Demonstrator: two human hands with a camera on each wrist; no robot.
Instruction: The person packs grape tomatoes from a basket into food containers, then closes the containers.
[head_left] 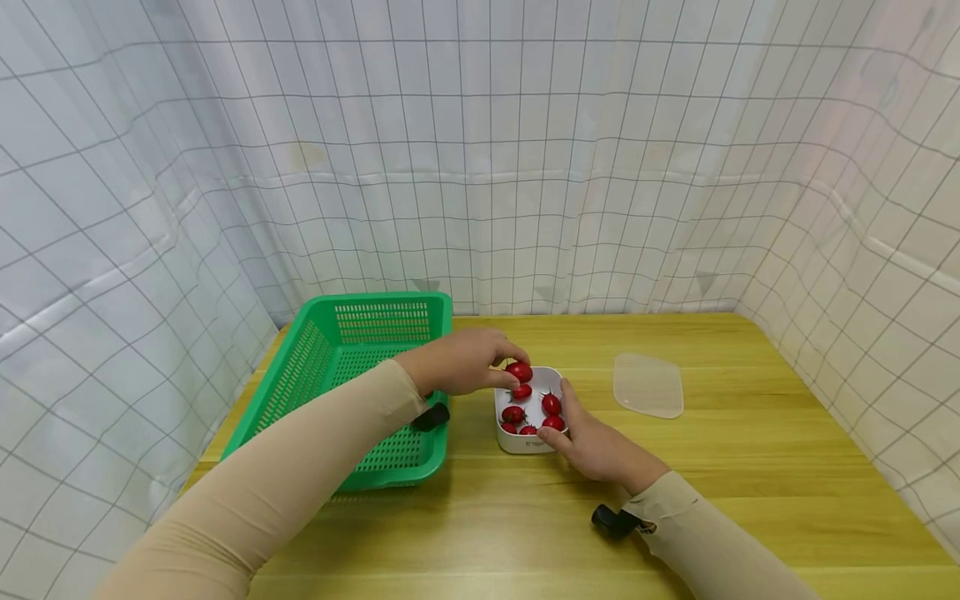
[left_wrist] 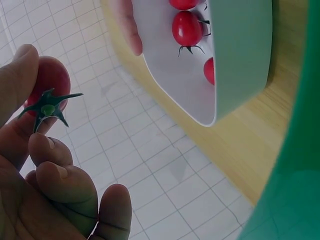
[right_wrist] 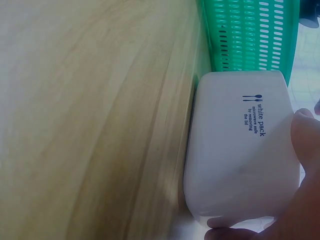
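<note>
My left hand [head_left: 467, 360] pinches a cherry tomato [left_wrist: 54, 75] between thumb and fingers, its green star-shaped stem cap showing in the left wrist view. In the head view this tomato overlaps the back left corner of a white plastic container [head_left: 523, 446]. Several more red cherry tomatoes [head_left: 551, 405] with green caps lie inside the container, mostly toward its front and right. My right hand [head_left: 603, 446] grips the container at its right side, thumb at the front rim. Printed lettering shows on the container's wall [right_wrist: 240, 155] in the right wrist view.
A green perforated basket [head_left: 435, 454] stands on the left of the wooden table [head_left: 720, 500], partly behind my left forearm. To the right of the container lies a flat translucent lid [head_left: 648, 385]. A white grid-patterned curtain [head_left: 525, 208] surrounds the table's back and sides.
</note>
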